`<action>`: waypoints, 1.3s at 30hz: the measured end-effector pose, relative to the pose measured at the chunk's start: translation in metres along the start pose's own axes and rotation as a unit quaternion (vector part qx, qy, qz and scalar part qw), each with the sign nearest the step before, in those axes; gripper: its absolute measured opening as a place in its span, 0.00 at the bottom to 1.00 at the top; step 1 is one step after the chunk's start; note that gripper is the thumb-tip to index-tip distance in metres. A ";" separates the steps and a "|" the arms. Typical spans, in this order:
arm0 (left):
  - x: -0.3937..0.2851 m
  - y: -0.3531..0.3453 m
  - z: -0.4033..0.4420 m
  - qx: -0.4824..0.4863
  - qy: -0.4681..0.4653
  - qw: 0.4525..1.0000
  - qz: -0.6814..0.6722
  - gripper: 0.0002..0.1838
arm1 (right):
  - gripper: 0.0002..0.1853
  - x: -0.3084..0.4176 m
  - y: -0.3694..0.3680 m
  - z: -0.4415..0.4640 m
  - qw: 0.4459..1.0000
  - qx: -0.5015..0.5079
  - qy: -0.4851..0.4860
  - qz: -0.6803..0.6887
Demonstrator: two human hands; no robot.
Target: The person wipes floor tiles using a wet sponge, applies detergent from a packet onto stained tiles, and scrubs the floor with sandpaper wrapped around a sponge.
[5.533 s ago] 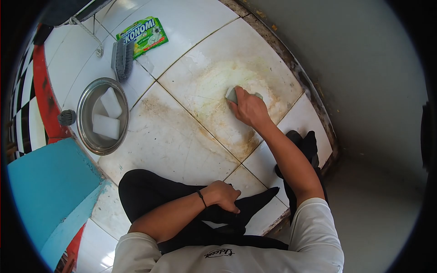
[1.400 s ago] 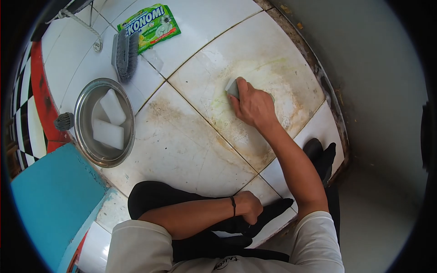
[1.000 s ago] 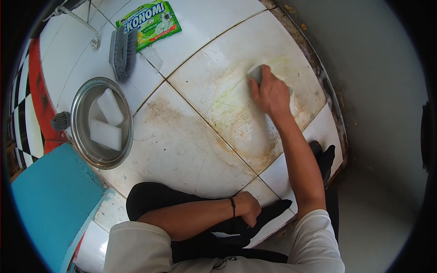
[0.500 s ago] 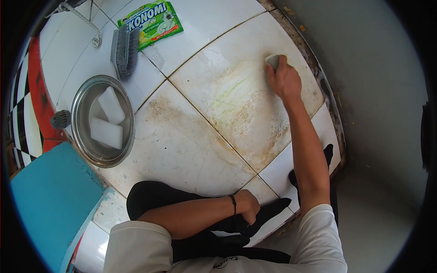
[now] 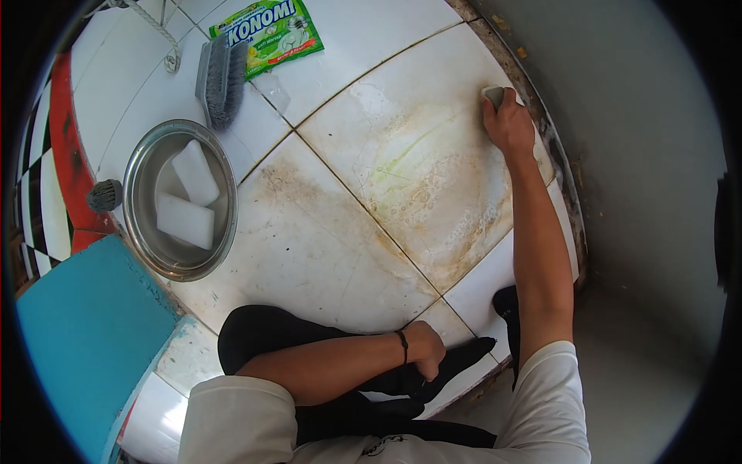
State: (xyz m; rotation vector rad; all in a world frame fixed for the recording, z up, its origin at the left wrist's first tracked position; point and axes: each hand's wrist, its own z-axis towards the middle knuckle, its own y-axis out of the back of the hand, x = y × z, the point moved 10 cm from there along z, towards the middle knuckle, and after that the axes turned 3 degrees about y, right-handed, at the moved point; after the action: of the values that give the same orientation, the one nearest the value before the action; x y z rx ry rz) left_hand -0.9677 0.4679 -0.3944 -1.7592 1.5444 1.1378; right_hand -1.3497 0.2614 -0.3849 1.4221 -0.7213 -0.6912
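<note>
My right hand (image 5: 510,125) is closed on a small pale sponge (image 5: 492,94), pressed to the dirty white floor tile (image 5: 433,85) near its far right edge. Wet suds and a yellow-green streak (image 5: 402,162) mark that tile left of the hand. My left hand (image 5: 427,352) is curled beside my black-clad leg (image 5: 456,363), a dark band on its wrist. What it holds, if anything, is hidden. A round metal bowl (image 5: 131,209) on the left contains two white sponge blocks (image 5: 185,220).
Beyond the bowl lie a grey bristle brush (image 5: 222,85) and a green packet (image 5: 274,39) marked "EKONOMI". A small dark round scrubber (image 5: 103,196) touches the bowl's left side. A grey wall (image 5: 634,155) bounds the right; a blue block (image 5: 93,317) stands at lower left.
My right hand has slid the sponge rightward across the tile, closer to the wall. My left hand stays nearly in place. The view has shifted slightly.
</note>
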 end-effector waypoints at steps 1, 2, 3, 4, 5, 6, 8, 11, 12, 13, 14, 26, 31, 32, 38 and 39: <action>-0.001 -0.001 0.000 0.002 -0.001 1.000 0.000 0.23 | 0.22 0.003 0.000 -0.004 1.000 -0.003 -0.003 0.003; -0.002 -0.001 0.001 0.004 -0.001 1.000 0.000 0.23 | 0.22 0.022 -0.003 -0.019 0.999 0.005 0.028 0.030; -0.002 -0.002 0.001 0.005 -0.003 1.000 0.001 0.23 | 0.23 0.049 -0.001 -0.039 0.995 0.021 0.066 0.066; -0.003 -0.003 0.001 0.006 -0.005 1.000 0.002 0.23 | 0.23 0.074 -0.001 -0.063 0.989 0.026 0.106 0.099; -0.003 -0.003 0.001 0.008 -0.006 1.000 0.003 0.23 | 0.23 0.100 0.004 -0.088 0.980 0.027 0.153 0.122; -0.003 -0.004 0.002 0.011 -0.008 1.000 0.001 0.23 | 0.23 0.121 0.005 -0.110 0.974 0.032 0.186 0.125; -0.003 -0.005 0.003 0.018 -0.008 1.000 0.000 0.23 | 0.23 0.134 0.002 -0.125 0.968 0.064 0.209 0.127; -0.002 -0.006 0.002 0.041 0.012 0.999 0.007 0.24 | 0.23 0.105 0.001 -0.099 0.971 0.024 0.204 0.119; -0.001 -0.006 0.001 0.039 0.015 0.999 0.007 0.24 | 0.22 0.082 0.003 -0.076 0.981 0.016 0.158 0.109; 0.000 -0.005 0.001 0.036 0.018 0.999 0.009 0.24 | 0.21 0.055 0.001 -0.052 0.989 0.002 0.117 0.087; 0.001 -0.003 0.001 0.033 0.021 0.999 0.011 0.24 | 0.23 0.028 0.000 -0.032 0.996 -0.019 0.077 0.048; -0.001 -0.004 0.002 0.017 -0.001 1.000 0.000 0.23 | 0.26 0.147 -0.001 -0.135 0.958 0.023 0.220 0.182; 0.001 -0.002 -0.001 0.032 0.022 0.999 0.017 0.25 | 0.23 0.050 -0.001 -0.037 0.993 -0.023 0.085 0.084; 0.002 -0.001 -0.002 0.028 0.023 0.999 0.019 0.25 | 0.23 0.026 -0.003 -0.018 0.999 -0.012 0.029 0.041; -0.001 -0.003 0.003 0.005 -0.007 1.000 0.012 0.24 | 0.21 0.072 0.001 -0.042 0.995 -0.003 0.064 0.076; -0.001 -0.002 0.002 0.007 -0.008 1.000 0.009 0.25 | 0.21 0.099 0.003 -0.063 0.987 0.015 0.108 0.121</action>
State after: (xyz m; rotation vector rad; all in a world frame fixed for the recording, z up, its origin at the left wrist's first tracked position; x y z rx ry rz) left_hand -0.9659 0.4707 -0.3951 -1.7270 1.5594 1.1449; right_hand -1.2392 0.2223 -0.3799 1.3829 -0.7204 -0.3336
